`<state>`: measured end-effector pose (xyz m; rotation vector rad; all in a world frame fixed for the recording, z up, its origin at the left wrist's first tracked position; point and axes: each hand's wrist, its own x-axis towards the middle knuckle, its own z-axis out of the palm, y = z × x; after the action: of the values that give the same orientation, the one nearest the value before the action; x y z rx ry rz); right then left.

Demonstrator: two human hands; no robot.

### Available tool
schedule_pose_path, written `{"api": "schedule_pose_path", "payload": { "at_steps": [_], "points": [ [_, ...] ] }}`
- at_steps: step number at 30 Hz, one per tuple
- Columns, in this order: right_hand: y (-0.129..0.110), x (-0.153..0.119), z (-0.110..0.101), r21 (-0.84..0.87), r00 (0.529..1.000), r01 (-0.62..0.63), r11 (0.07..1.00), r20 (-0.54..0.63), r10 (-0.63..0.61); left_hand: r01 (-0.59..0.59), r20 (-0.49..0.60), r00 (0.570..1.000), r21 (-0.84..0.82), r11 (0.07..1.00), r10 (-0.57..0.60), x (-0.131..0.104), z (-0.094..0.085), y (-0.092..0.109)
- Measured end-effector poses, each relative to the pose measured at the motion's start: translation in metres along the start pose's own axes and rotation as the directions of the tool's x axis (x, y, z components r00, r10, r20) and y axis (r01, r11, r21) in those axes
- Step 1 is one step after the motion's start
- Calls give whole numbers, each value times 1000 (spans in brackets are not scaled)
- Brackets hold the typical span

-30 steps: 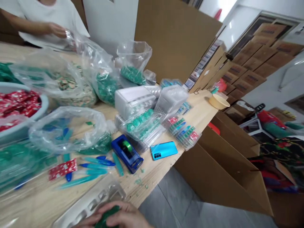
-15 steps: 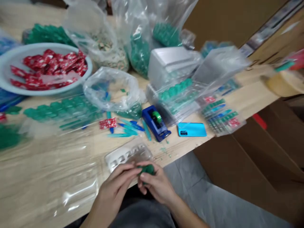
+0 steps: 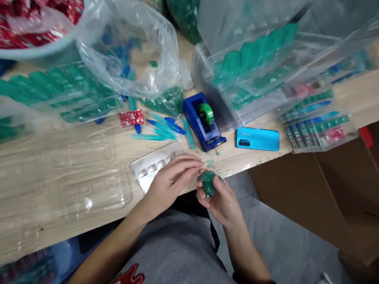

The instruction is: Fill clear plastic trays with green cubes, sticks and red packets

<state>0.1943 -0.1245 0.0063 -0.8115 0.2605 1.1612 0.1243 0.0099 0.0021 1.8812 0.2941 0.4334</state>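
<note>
My right hand (image 3: 220, 197) is closed around small green translucent plastic pieces (image 3: 208, 183), held just past the table's front edge. Beside it, my left hand (image 3: 173, 179) has its fingers stretched out toward the right hand's fingertips, and no object shows in it. Under the left hand lies a clear blister tray (image 3: 142, 173) with a row of small square hollows, partly covered by the fingers. Tiny green scraps (image 3: 211, 162) are scattered on the wood just beyond both hands.
A blue tape dispenser (image 3: 204, 122) and a blue phone (image 3: 257, 139) lie beyond the hands. Pens (image 3: 161, 130), a red packet (image 3: 132, 118) and an open plastic bag (image 3: 174, 51) are behind. Clear trays (image 3: 97, 193) lie left; filled packs (image 3: 322, 130) sit right.
The view has moved closer and tilted down. My left hand has come off the green pieces, which now stay in my right hand alone.
</note>
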Motion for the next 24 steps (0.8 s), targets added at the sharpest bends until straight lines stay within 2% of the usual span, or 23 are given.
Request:
{"api": "schedule_pose_path", "payload": {
  "at_steps": [2,5,10,15,19,22,24],
  "points": [
    [1,1,5,-5,998,-25,1000,52,26,7,77,997,-23,1000,-6,-5,-11,10],
    [5,1,9,-66,996,-7,998,92,13,-4,120,993,83,997,-6,-10,-22,19],
    [6,-2,8,-315,988,85,945,147,-39,-47,143,990,269,962,9,-17,-34,26],
    [-1,-5,19,-636,988,150,757,118,-97,-67,119,993,361,930,25,-24,-43,27],
    [-2,-2,32,-762,975,218,609,146,-167,-81,135,990,390,917,30,-28,-51,27],
    [-1,1,36,-776,975,222,591,154,-163,-196,175,977,498,845,123,-33,-55,28],
    [0,3,37,-775,975,218,593,152,-160,-325,234,945,595,735,228,-36,-56,28]
  ]
}}
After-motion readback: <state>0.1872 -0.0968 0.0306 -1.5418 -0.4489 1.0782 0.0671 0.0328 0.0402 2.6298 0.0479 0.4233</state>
